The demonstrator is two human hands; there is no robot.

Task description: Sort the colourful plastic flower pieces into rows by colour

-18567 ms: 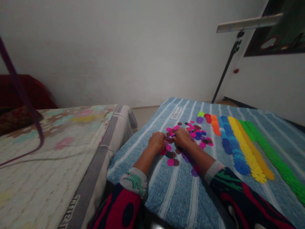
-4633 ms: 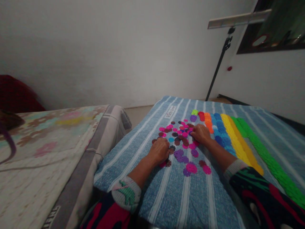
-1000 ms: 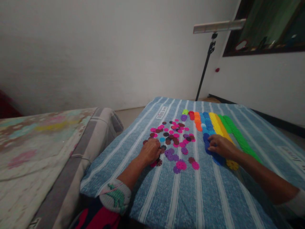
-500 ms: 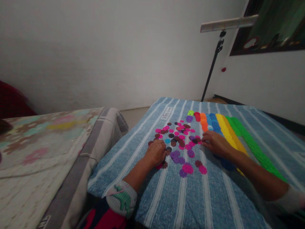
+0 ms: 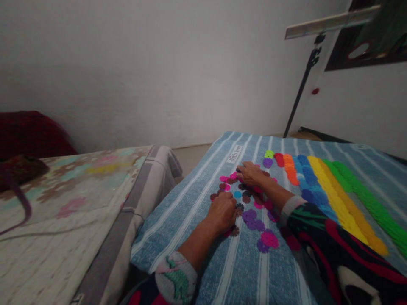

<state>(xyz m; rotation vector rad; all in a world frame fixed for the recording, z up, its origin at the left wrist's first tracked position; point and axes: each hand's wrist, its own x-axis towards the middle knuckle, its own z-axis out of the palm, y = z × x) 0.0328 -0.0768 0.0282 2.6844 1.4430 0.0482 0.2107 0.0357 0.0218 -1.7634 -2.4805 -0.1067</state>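
Observation:
Loose snowflake-shaped plastic discs, pink, brown, black and purple, lie scattered on a blue striped cloth [image 5: 219,254]. My left hand [image 5: 223,214] rests at the near left of the scatter, fingers curled down; what is beneath them is hidden. A lone blue disc [image 5: 237,194] lies just beyond it. My right hand [image 5: 252,174] reaches across the far side of the scatter, fingertips pressed together by a dark disc; whether they grip it is unclear. Purple discs [image 5: 249,216] overlap between my forearms. One bright pink disc [image 5: 269,239] lies nearer me, partly over a purple one.
On the right, discs overlap in colour rows: orange [image 5: 289,167], blue [image 5: 313,182], yellow [image 5: 333,192] and green [image 5: 365,186]. A red group [image 5: 279,159] sits at the far end. A second cloth-covered surface [image 5: 95,203] stands left, across a gap. Behind is a black stand [image 5: 300,91].
My right hand has moved left from beside the orange row to the far part of the scatter. My left hand stays about in place on the cloth. The view has turned slightly left.

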